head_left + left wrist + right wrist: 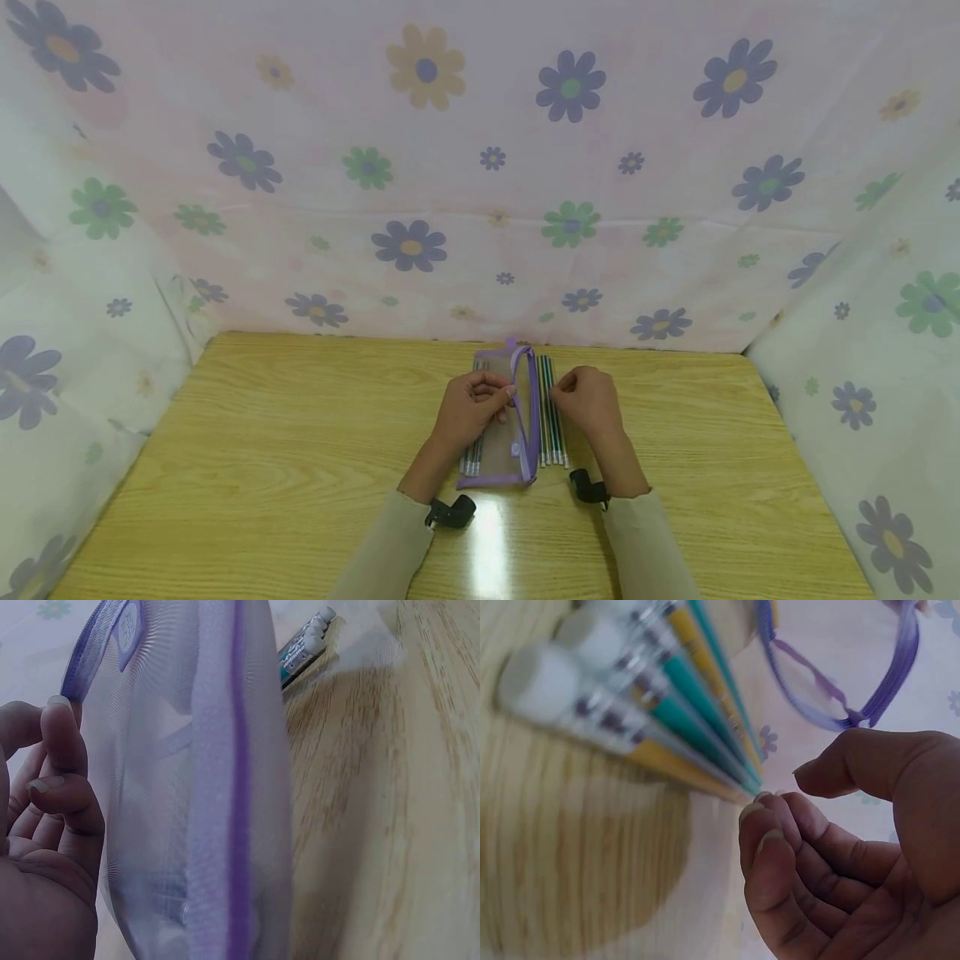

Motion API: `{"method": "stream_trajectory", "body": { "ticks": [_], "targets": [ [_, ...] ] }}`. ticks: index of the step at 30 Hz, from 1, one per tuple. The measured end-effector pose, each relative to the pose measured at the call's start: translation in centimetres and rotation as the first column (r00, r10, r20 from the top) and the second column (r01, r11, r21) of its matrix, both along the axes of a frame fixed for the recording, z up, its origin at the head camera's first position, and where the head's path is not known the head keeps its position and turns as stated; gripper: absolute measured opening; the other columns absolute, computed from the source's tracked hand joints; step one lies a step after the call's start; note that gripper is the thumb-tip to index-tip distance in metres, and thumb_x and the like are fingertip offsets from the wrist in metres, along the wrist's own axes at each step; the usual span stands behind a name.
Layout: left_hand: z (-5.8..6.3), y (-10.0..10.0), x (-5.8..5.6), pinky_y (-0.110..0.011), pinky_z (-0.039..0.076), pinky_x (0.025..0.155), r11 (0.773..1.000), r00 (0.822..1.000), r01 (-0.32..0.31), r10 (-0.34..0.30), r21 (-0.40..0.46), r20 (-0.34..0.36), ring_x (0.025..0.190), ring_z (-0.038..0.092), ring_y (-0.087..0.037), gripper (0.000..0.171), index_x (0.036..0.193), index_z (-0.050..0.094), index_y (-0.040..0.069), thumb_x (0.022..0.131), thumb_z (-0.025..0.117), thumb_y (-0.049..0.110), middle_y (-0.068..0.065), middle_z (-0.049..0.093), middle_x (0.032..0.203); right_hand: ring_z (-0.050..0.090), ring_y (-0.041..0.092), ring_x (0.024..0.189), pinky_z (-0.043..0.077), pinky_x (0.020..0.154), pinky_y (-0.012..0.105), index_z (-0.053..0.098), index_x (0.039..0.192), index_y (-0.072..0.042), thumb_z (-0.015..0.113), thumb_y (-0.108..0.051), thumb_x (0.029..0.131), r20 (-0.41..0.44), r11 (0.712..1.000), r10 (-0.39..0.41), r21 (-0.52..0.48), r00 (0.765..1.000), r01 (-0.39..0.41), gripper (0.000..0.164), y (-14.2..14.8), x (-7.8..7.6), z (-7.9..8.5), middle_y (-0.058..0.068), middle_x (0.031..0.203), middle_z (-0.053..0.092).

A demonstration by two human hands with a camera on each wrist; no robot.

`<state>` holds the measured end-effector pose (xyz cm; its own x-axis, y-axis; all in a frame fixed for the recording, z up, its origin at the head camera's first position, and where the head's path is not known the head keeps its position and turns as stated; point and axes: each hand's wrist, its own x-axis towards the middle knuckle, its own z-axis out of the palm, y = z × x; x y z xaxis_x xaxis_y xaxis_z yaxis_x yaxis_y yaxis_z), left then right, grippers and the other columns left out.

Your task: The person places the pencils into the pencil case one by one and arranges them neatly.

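Observation:
A see-through mesh pouch (498,457) with purple trim and a zipper lies on the table, its mouth spread apart. My left hand (467,410) pinches the zipper edge (82,664) of that mouth between thumb and finger. Beside the pouch on the right, several green and yellow pencils (553,425) lie in a row, their white erasers (540,682) toward me. My right hand (592,404) is over the row's right side, fingers loosely bent and thumb apart from them. Whether its fingertips touch a pencil I cannot tell. More pencils (471,462) show at the pouch's left side, seemingly through the mesh.
The wooden table (300,467) spreads to both sides of the pouch. Flower-printed cloth (495,192) hangs behind the table's far edge and along both sides. A black wrist camera (452,512) sits on the left wrist, another black camera (587,487) on the right.

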<state>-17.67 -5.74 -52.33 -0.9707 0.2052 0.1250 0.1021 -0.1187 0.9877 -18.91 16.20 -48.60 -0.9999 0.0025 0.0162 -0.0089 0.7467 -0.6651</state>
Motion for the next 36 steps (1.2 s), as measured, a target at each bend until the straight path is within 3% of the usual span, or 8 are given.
{"method": "stream_trajectory", "body": {
  "ticks": [12,15,19,23,36],
  "targets": [
    [0.0,0.0,-0.1,-0.033,0.060,0.059,1.000,1.000,-0.005,0.005,-0.002,-0.006,0.059,0.066,-0.014,0.014,0.107,0.074,-0.004,0.100,0.075,0.008,-0.013,0.076,0.087,0.068,0.022,0.067,0.059,0.064,0.041,0.079,0.081,-0.003,0.079,-0.017,0.092,0.055,0.995,-0.043,0.093,0.998,0.038,0.017,0.3,-0.3,-0.6,0.011,0.082,0.076],
    [0.0,0.0,-0.1,-0.034,0.060,0.060,1.000,1.000,-0.006,0.006,-0.005,-0.002,0.059,0.066,-0.014,0.014,0.107,0.074,-0.004,0.100,0.076,0.008,-0.012,0.076,0.087,0.065,0.019,0.062,0.056,0.058,0.037,0.078,0.077,-0.004,0.079,-0.018,0.091,0.057,0.994,-0.054,0.103,0.997,0.048,0.020,0.2,-0.2,-0.7,0.008,0.075,0.074],
    [0.0,0.0,0.0,-0.035,0.060,0.060,1.000,1.000,-0.006,0.006,-0.003,0.010,0.060,0.066,-0.014,0.015,0.107,0.074,-0.003,0.100,0.076,0.010,-0.011,0.076,0.086,0.045,0.013,0.048,0.037,0.045,0.029,0.063,0.057,-0.010,0.075,-0.014,0.090,0.058,0.993,-0.063,0.101,0.996,0.057,0.036,0.0,-0.1,-0.9,-0.003,0.053,0.053],
    [0.1,0.0,0.0,-0.034,0.060,0.060,1.000,1.000,-0.005,0.005,-0.001,0.019,0.060,0.066,-0.015,0.015,0.107,0.074,-0.003,0.100,0.076,0.011,-0.010,0.076,0.086,0.030,0.011,0.044,0.023,0.043,0.027,0.046,0.048,-0.017,0.070,-0.011,0.088,0.063,0.993,-0.071,0.096,0.995,0.065,0.047,-0.1,0.0,-1.1,-0.007,0.046,0.034],
    [0.0,0.0,0.1,-0.031,0.059,0.060,1.000,1.000,-0.002,0.002,-0.009,0.016,0.060,0.067,-0.015,0.015,0.106,0.074,-0.003,0.100,0.076,0.011,-0.011,0.077,0.087,0.045,0.016,0.046,0.031,0.040,0.027,0.050,0.053,-0.015,0.074,-0.022,0.088,0.118,0.982,-0.136,0.150,0.984,0.118,0.043,-0.2,0.1,-1.0,-0.003,0.049,0.045]
  ]
}}
